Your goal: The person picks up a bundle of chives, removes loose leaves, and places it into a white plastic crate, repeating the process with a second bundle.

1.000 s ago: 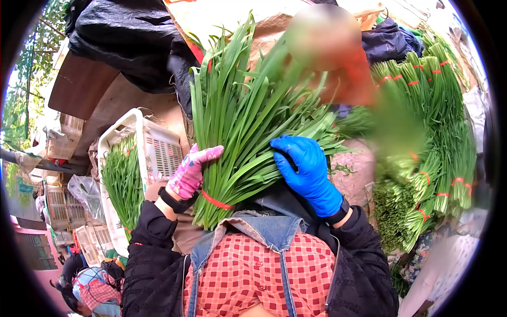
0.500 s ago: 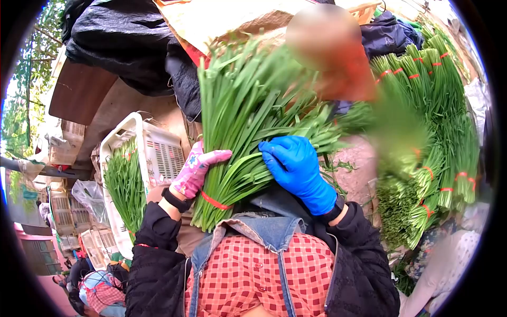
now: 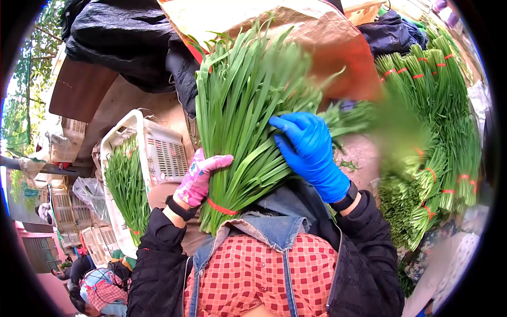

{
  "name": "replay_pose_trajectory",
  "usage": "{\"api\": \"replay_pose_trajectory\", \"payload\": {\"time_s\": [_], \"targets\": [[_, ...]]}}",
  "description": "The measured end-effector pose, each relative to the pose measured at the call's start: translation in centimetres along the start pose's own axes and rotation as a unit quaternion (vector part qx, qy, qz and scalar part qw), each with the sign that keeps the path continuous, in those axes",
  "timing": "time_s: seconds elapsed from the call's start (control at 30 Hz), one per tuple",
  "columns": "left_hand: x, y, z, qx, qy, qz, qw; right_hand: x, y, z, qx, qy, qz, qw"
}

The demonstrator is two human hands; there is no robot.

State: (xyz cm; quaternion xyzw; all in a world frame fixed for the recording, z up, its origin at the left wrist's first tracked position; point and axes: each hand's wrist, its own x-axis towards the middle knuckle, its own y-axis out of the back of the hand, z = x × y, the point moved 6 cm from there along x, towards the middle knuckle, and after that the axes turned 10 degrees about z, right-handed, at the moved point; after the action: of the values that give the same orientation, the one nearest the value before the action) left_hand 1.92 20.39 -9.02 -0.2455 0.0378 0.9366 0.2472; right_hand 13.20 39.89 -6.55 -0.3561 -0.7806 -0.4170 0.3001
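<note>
A large bunch of long green leaves (image 3: 237, 116) stands over my lap, with a red band round its lower stems. My left hand (image 3: 199, 178), in a pink flowered glove, wraps round the bunch just above the band, thumb across the front. At the bunch's right side, my right hand (image 3: 309, 153) in a blue glove touches the leaves. Its index finger and thumb are apart, and its other fingers are partly bent. The upper right leaves are blurred.
A white crate (image 3: 163, 156) at the left holds more banded greens. Stacked bundles with red bands (image 3: 449, 121) lie at the right. Black plastic (image 3: 121, 39) and a tan-and-red sheet (image 3: 296, 31) are at the top. A person (image 3: 100, 288) bends at lower left.
My right hand has moved slightly right, and its fingers have spread. Leaves at the right of the bunch have shifted. My left hand still holds the bunch.
</note>
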Motion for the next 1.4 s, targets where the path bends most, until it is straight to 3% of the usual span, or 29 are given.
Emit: {"api": "replay_pose_trajectory", "payload": {"time_s": [0.1, 0.23, 0.3, 0.37, 0.43, 0.47, 0.57, 0.77, 0.83, 0.9, 0.97, 1.03, 1.13, 1.17, 1.23, 1.3, 1.33, 1.37, 1.4], "targets": [[-0.1, -0.2, 0.2, 0.021, 0.004, -0.004, 1.000, 2.0, -0.5, -1.9, -0.079, 0.117, -0.001, 0.990], [0.6, 1.3, -0.7, -0.018, -0.001, 0.009, 1.000, 1.8, -1.3, -1.0, -0.065, 0.130, -0.062, 0.987], [0.9, 2.1, -1.7, -0.042, 0.020, 0.008, 0.999, 0.5, -1.5, 0.2, 0.021, 0.065, -0.109, 0.992], [1.8, 3.7, -3.4, -0.062, 0.050, 0.025, 0.996, 0.4, -1.0, 0.5, 0.060, 0.030, -0.095, 0.993], [1.7, 3.3, -3.1, -0.078, 0.058, 0.023, 0.995, 0.0, -1.5, 3.0, 0.201, -0.199, -0.105, 0.953], [1.8, 3.4, -3.2, -0.079, 0.064, 0.019, 0.995, -0.3, -2.1, 4.4, 0.209, -0.212, -0.039, 0.954], [2.0, 3.4, -3.1, -0.073, 0.069, 0.012, 0.995, 0.0, -3.7, 7.3, 0.398, -0.412, 0.020, 0.819], [2.3, 3.6, -3.3, -0.034, 0.041, 0.007, 0.999, 3.9, -2.8, 8.5, 0.336, -0.357, 0.003, 0.872], [2.1, 3.1, -2.9, -0.031, 0.045, 0.003, 0.998, 4.6, -3.6, 9.4, 0.232, -0.311, -0.076, 0.918], [1.5, 2.0, -2.2, -0.052, 0.052, -0.001, 0.997, 5.3, -3.7, 9.8, 0.198, -0.281, -0.062, 0.937], [1.4, 1.5, -1.7, -0.049, 0.051, -0.012, 0.997, 5.7, -4.0, 9.5, 0.143, -0.194, -0.063, 0.968], [1.5, 1.6, -1.9, -0.049, 0.049, -0.022, 0.997, 5.8, -3.9, 9.0, 0.087, -0.180, -0.076, 0.977], [1.4, 1.6, -1.6, -0.032, 0.027, -0.012, 0.999, 6.4, -3.0, 7.1, -0.045, -0.054, -0.024, 0.997], [0.8, 1.1, -1.1, -0.035, 0.023, -0.012, 0.999, 6.2, -3.0, 7.0, -0.044, -0.051, -0.025, 0.997], [-0.2, 0.2, 0.4, -0.040, 0.016, -0.013, 0.999, 5.6, -1.3, 8.5, -0.015, -0.148, 0.099, 0.984], [-0.9, 0.1, 1.4, 0.001, -0.007, -0.003, 1.000, 4.5, 0.4, 12.2, 0.139, -0.385, 0.103, 0.907], [-1.1, 0.0, 1.5, -0.009, -0.005, -0.001, 1.000, 4.7, 2.1, 11.8, 0.198, -0.399, 0.117, 0.888], [-1.4, -0.1, 1.9, -0.014, -0.007, 0.000, 1.000, 5.1, 4.1, 10.3, 0.146, -0.403, 0.057, 0.902], [-1.8, -0.2, 2.5, -0.004, -0.023, 0.004, 1.000, 4.4, 5.0, 11.0, 0.041, -0.266, -0.031, 0.963]]}}
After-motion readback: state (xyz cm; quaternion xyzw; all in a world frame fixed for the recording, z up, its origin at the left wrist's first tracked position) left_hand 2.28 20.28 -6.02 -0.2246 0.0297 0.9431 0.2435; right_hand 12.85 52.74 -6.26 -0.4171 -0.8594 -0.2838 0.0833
